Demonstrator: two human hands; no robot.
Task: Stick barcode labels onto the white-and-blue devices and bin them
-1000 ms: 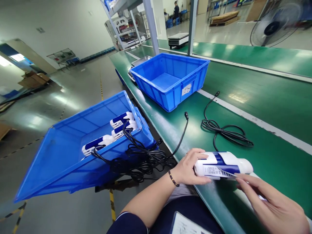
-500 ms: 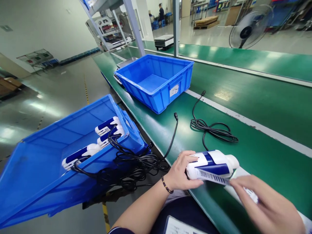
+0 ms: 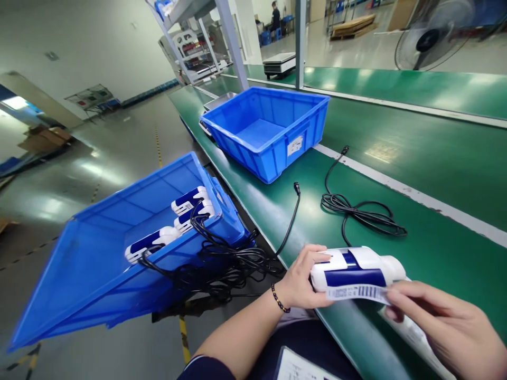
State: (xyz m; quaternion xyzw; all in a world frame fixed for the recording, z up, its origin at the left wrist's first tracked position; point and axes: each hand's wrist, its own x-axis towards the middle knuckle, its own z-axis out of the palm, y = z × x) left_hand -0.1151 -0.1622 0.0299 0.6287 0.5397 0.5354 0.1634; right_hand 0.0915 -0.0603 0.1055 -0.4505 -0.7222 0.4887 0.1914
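Here: device [image 3: 354, 277] and label strip [image 3: 356, 292] at worktop [image 3: 455, 158] edge

Glossy green surface, white stripe [image 3: 376, 176] along it; grey floor [image 3: 130, 153], fan [image 3: 428, 39] beyond. Blue bin [image 3: 273, 163] farther up; second bin [image 3: 79, 279] alongside, tangled cables [image 3: 237, 258] over its rim. Coiled cable [image 3: 348, 207] behind device. Device's long axis roughly left-right, narrow end right. Left hand [image 3: 303, 279]: thumb and fingers clasp broad end. Right hand [image 3: 443, 322]: thumb and forefinger pinch strip's end.

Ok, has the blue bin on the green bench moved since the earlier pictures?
No. The camera view swung about, but the blue bin keeps its place against the white stripe on the green bench.
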